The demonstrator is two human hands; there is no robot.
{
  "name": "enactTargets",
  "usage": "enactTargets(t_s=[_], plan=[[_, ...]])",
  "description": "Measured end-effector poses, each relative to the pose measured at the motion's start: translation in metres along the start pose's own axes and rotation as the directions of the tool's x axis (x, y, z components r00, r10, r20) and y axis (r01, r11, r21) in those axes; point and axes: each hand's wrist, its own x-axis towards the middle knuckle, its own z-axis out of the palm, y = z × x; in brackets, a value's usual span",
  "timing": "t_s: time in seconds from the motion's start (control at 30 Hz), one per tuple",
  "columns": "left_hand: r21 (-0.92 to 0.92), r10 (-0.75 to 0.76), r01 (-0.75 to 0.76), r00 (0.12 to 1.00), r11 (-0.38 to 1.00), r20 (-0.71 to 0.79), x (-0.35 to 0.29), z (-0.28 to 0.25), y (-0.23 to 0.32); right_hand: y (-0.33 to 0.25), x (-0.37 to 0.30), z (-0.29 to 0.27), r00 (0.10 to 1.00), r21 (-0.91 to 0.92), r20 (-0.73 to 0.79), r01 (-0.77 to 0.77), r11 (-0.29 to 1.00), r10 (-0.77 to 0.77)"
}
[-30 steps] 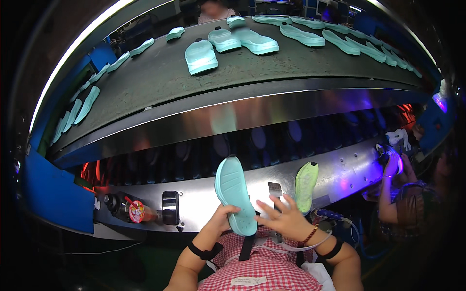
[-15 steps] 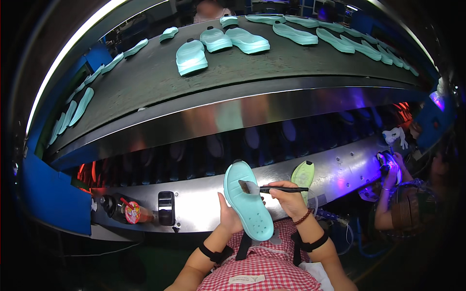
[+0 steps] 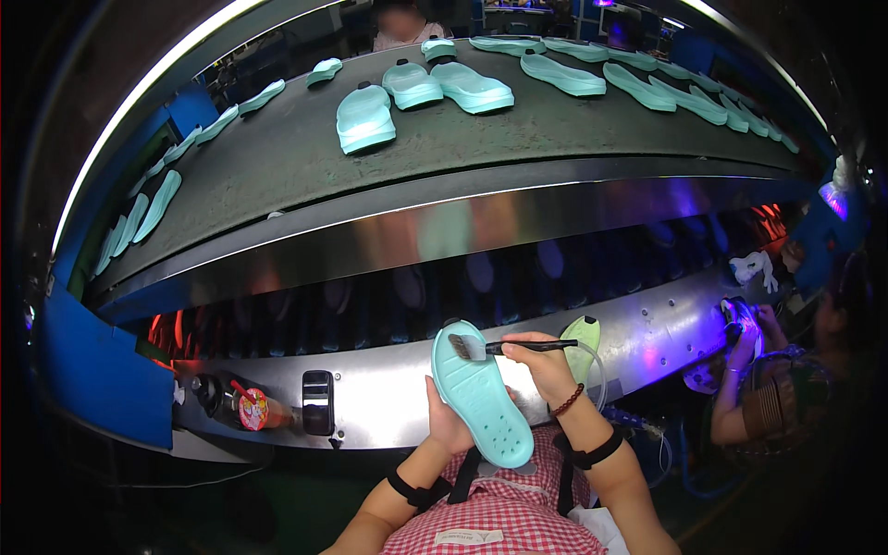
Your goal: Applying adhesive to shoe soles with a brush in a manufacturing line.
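A light-blue shoe sole with small holes at its near end lies tilted in my left hand, the thumb along its left edge and the other fingers hidden beneath. My right hand grips a black-handled brush with a clear hose trailing from its end. The brush's bristles touch the upper face of the sole near its far end. Behind my right hand, a pale green sole rests on the metal ledge.
Light-blue soles lie scattered over the dark conveyor belt. On the ledge at left stand a black case and a cup with a red straw. A co-worker's hands are at far right; another person sits beyond the belt.
The brush has moved toward the sole's far end. The sole has shifted slightly right and nearer to me, in my left hand. The green sole appears a little lower in view.
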Motion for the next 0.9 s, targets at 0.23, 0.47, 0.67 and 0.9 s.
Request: enactTargets(t_s=[0.23, 0.47, 0.67, 0.9], plan=[[0.199, 0.208, -0.135, 0.885, 0.971, -0.417, 0.021, -0.010, -0.004, 0.001, -0.014, 0.033, 0.877, -0.638, 0.250, 0.468, 0.612, -0.410], [0.320, 0.339, -0.239, 0.888, 0.917, -0.311, 0.011, -0.014, 0.037, -0.022, -0.055, -0.006, 0.806, -0.684, 0.588, 0.450, 0.574, 0.069], [0.124, 0.112, -0.089, 0.976, 0.988, -0.189, 0.011, 0.023, 0.015, -0.046, -0.030, 0.009, 0.957, -0.418, 0.207, 0.273, 0.866, -0.202], [-0.029, 0.112, -0.116, 0.988, 0.993, -0.105, 0.010, 0.027, 0.014, -0.047, -0.053, 0.019, 0.885, -0.342, 0.465, 0.161, 0.926, 0.017]])
